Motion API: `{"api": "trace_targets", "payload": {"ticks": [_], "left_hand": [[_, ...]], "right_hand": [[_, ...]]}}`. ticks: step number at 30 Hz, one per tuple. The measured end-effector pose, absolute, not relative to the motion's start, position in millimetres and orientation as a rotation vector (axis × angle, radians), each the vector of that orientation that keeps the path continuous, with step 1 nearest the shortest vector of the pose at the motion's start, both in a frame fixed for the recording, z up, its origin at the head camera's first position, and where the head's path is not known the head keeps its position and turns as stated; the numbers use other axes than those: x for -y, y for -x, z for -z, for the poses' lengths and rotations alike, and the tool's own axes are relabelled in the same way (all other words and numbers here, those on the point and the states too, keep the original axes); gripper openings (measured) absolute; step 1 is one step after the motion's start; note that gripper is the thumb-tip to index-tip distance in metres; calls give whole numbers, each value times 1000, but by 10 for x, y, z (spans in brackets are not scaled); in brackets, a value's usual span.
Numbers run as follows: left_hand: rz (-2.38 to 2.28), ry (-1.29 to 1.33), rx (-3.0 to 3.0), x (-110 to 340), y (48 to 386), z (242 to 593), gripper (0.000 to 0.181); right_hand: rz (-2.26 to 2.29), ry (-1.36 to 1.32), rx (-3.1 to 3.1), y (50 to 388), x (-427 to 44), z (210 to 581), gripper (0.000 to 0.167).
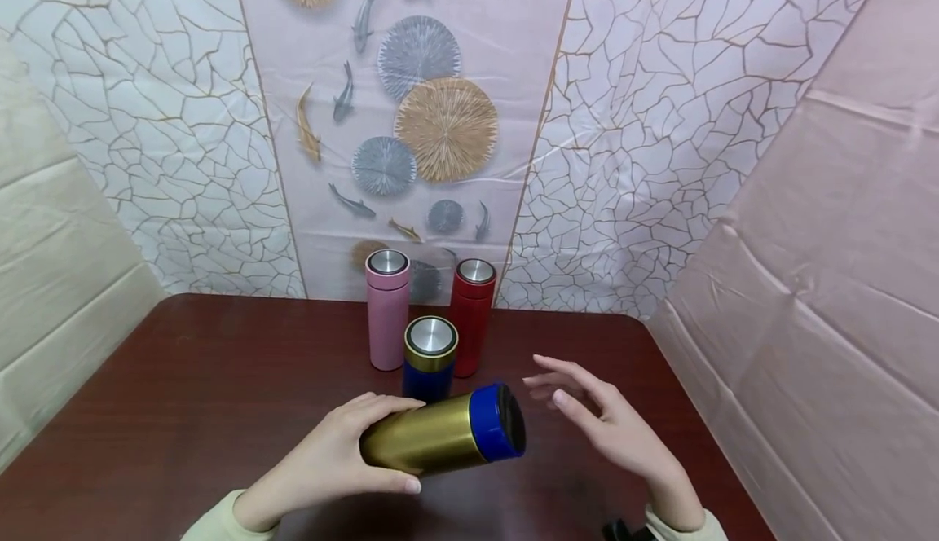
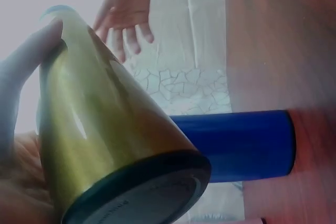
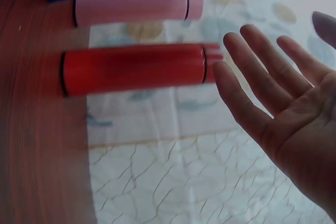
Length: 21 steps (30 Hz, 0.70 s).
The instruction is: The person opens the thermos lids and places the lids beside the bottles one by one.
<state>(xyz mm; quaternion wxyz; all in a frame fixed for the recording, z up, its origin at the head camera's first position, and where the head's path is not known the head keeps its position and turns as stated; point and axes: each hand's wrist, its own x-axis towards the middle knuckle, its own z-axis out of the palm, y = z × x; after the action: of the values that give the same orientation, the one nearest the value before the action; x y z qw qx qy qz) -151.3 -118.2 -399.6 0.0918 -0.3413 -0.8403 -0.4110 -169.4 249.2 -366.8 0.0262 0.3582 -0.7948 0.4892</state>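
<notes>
My left hand (image 1: 345, 455) grips a gold thermos bottle (image 1: 425, 437) by its base end, thumb below and fingers over the top. The bottle is tilted nearly flat, its blue collar and black-edged end (image 1: 497, 423) pointing right; in the left wrist view its dark-rimmed bottom (image 2: 147, 192) faces the camera. To the right of that end, my right hand (image 1: 609, 423) hovers with loosely spread fingers and holds nothing. Just behind the gold bottle stands a blue thermos bottle (image 1: 429, 378) with a gold collar and silver-topped lid, its lower part hidden in the head view.
A pink thermos bottle (image 1: 387, 313) and a red thermos bottle (image 1: 473, 317) stand upright farther back on the dark reddish-brown table (image 1: 242, 378). Behind the table hangs a patterned cloth (image 1: 447, 129), and plain pale cloth walls (image 1: 822, 280) border both sides.
</notes>
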Motion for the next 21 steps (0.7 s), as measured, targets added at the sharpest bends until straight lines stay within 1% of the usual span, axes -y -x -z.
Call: {"api": "trace_targets", "payload": {"ticks": [3,6,8,11,13,16,21], "left_hand": [[1206,1003,2491,1152,1496,3999,68],[1195,991,2483,1120,1494,3987,68],[1180,986,2490,1099,1492,3980,67],[1179,975,2528,1064,1496,3965,68],[1182,972,2554,1044,1498,3957,68],[1200,973,2573,1027,1490,3951,69],[1253,1030,2560,998,1486,3930,66]], "right_hand": [[-1504,-1213,2433,1612,-2404,3637,57],[-1401,-1244,2451,1519,-2317,3594,56],[-1239,-1194,2487,1448,-2244,3566,61],[-983,-1033,2554,1344,-2120,3535,77],[-834,-923,2577,1294,-2045,3534,83],[-756,-850,2550,1269,-1974,3555,84],[-979,-912,2472,1283,-1955,3588,71]]}}
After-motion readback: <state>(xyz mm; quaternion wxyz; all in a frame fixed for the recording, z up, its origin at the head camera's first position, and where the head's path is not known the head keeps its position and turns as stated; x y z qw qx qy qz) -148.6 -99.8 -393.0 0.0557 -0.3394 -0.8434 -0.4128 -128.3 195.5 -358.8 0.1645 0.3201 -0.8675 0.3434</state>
